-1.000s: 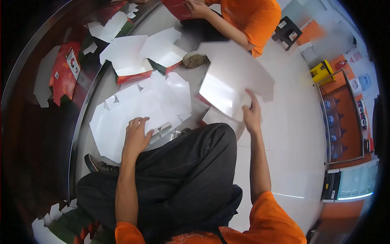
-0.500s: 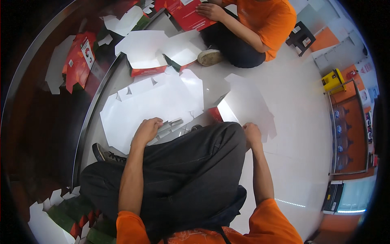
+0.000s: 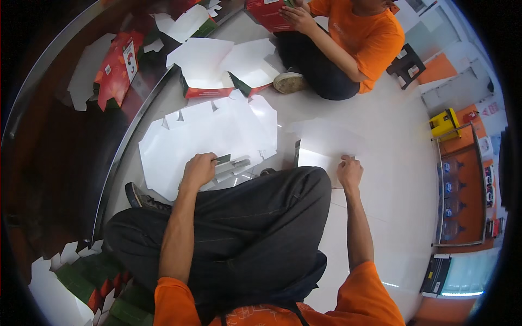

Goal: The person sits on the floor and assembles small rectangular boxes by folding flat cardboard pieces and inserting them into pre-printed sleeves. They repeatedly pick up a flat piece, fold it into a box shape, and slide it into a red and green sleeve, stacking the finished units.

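Observation:
In front of me on the floor lies a stack of flat white carton blanks point(image 3: 198, 127) with slotted edges and folded tabs. My left hand point(image 3: 199, 169) is closed on the near edge of the stack, by a dark green tab. To the right of my knee stands a partly folded carton point(image 3: 318, 158), its white inside showing and its raised flap smeared by motion. My right hand point(image 3: 349, 171) pinches the carton's near right edge; part of its grip is hidden.
Two folded cartons point(image 3: 204, 89) with open lids lie beyond the stack. Across from me a co-worker in an orange shirt point(image 3: 361, 35) holds a red carton point(image 3: 266, 15). More cartons sit on the dark shelf point(image 3: 60, 163) and at lower left point(image 3: 81, 285). A bottle rack point(image 3: 462, 190) stands right.
My right hand has moved up and right along the carton, whose flap now blurs and whose red side is no longer visible. The co-worker's hands and red carton have shifted. My view has turned slightly.

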Demonstrator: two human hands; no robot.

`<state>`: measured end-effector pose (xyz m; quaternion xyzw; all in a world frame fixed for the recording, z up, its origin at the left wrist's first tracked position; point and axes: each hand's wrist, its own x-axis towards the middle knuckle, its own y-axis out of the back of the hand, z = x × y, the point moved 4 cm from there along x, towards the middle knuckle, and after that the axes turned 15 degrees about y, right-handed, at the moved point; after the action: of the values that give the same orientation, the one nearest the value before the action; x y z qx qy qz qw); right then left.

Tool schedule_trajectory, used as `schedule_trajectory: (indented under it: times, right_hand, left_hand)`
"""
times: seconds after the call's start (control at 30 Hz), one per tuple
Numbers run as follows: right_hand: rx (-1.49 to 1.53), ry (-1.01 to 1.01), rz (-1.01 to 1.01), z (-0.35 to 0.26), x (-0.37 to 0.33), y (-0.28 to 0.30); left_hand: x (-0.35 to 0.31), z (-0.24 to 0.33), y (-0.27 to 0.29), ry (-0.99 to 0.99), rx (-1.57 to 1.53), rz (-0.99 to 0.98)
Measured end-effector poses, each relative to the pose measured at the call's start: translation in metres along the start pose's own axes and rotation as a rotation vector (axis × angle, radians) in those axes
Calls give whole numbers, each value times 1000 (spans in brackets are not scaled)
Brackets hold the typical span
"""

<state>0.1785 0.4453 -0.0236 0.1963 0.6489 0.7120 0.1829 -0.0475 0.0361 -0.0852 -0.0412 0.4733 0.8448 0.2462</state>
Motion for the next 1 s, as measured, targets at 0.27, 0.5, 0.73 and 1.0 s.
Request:
schedule_trajectory:
  times: [0.27,0.5,0.73,1.0]
  right_hand:
    - [-36,-89,206,27,-37,-23]
    - [285,-202,249,62,-42,-32]
    - [390,-92,194,60,-18,-39]
    - [369,-205,189,45,-18,-42]
  left_hand:
    - [1,8,-6,-19,-28,-27]
    - [-1,9,-2,2,-17,-38]
    - [-1,8,-2,-3,-47,-24]
    - [-6,15,16,-10,-97,135]
